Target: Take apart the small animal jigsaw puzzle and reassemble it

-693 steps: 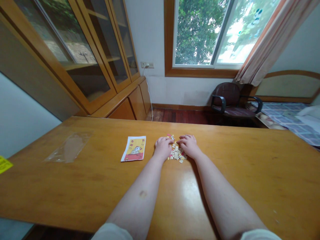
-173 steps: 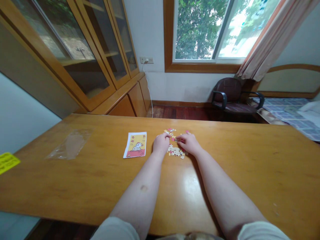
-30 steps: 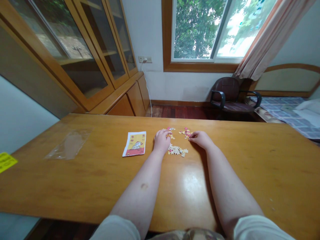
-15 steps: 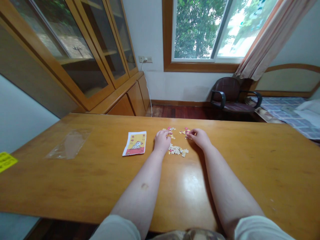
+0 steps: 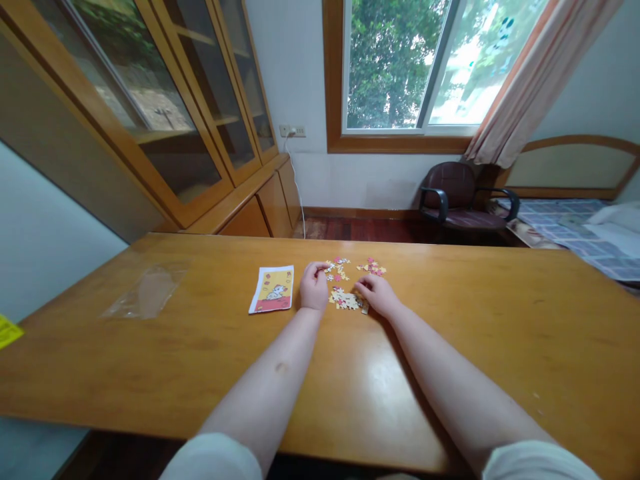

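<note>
Loose jigsaw puzzle pieces lie in separate groups on the wooden table. My left hand [image 5: 314, 287] rests beside the far-left group of pieces [image 5: 338, 269], its fingers curled closed; whatever is in them is hidden. Pale backs show on most of the nearer pile of pieces [image 5: 346, 299]. Over that pile's right edge, my right hand [image 5: 379, 294] has thumb and fingertips drawn together, and I cannot make out what is between them. Beyond it sits a pink and yellow group of pieces [image 5: 372, 267]. Left of my left hand lies a picture card [image 5: 273, 291] showing a white cartoon animal.
A clear plastic bag [image 5: 147, 291] lies flat on the left of the table [image 5: 215, 373]. A yellow label [image 5: 9, 331] shows at the left edge. Past the table stand a glass-door cabinet [image 5: 227, 183], an armchair [image 5: 450, 193] and a bed [image 5: 575, 223].
My right hand has come from the far-right group back toward me and left, to the nearer pile. My left hand has drawn slightly left and nearer, uncovering more of the far-left pieces.
</note>
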{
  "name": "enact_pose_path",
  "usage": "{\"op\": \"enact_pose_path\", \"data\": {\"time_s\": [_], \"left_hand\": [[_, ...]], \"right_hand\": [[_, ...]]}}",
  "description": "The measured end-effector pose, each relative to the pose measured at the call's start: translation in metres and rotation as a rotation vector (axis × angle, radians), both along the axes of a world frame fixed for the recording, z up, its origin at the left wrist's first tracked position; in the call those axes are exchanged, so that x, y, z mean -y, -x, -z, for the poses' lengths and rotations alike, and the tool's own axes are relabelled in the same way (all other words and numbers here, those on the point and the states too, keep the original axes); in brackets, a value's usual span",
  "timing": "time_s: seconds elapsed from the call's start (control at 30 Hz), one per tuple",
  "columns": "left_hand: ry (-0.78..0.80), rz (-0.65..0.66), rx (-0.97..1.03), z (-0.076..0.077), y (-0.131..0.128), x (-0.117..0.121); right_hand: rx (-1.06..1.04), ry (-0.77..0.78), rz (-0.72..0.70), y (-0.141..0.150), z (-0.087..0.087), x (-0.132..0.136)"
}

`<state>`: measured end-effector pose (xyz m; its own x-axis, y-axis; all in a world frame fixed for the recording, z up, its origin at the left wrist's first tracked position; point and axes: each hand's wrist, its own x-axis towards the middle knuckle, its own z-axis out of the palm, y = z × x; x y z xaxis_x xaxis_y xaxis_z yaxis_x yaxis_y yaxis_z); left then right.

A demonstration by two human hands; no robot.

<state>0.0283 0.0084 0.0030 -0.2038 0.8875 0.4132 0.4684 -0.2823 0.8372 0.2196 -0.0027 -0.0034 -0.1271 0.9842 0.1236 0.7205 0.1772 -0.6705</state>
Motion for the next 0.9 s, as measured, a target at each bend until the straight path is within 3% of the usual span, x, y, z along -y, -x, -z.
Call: {"op": "enact_pose_path", "data": {"time_s": [0.07, 0.13, 0.3, 0.53, 0.9], "left_hand": [[0.011, 0.223, -0.115, -0.008, 0.007, 0.002], [0.012, 0.349, -0.276, -0.013, 0.017, 0.003], [-0.029, 0.392, -0.543, -0.006, 0.033, 0.002], [-0.004, 0.517, -0.733, -0.003, 0.030, 0.003], [0.046, 0.575, -0.726, -0.002, 0.027, 0.001]], "right_hand": [[-0.025, -0.054, -0.019, 0.000, 0.006, 0.003], [-0.043, -0.075, -0.029, -0.002, 0.009, 0.001], [-0.052, -0.070, -0.049, -0.001, 0.007, -0.004], [-0.001, -0.106, -0.266, 0.006, 0.002, 0.005], [0.024, -0.096, -0.338, 0.008, 0.001, 0.007]]}}
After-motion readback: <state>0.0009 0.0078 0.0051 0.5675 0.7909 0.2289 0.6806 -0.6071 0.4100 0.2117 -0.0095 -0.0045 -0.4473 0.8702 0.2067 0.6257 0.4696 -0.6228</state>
